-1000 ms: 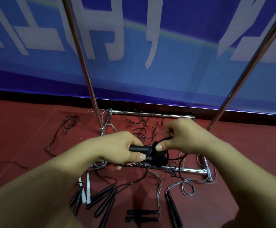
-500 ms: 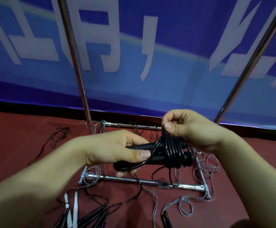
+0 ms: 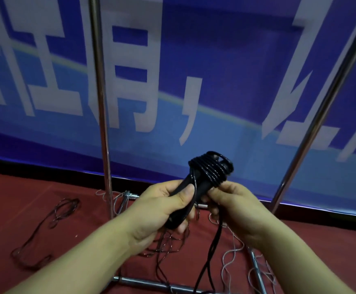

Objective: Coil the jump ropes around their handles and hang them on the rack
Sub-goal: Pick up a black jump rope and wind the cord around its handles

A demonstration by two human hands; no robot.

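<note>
1. The blue fabric banner (image 3: 225, 85) fills the top half with big white characters. They're cropped and blurry, so I can't read them for sure.
2. The left hand (image 3: 162, 206) has its fingers clenched around the black plastic jump rope handles (image 3: 185, 194), at about 6 o'clock of centre and tilted up toward 1 o'clock.
3. The black cord (image 3: 210, 169) is coiled round the upper end; a loose tail hangs down toward 6 o'clock.
4. The right hand (image 3: 236, 206) pinches the cord just under the coil.
5. The shiny metal rack (image 3: 100, 102) has uprights at 11 and 2 o'clock, with open space between them. Its base bars sit on the red carpet floor (image 3: 24, 200), with thin loose ropes (image 3: 62, 211) tangled around them.
</note>
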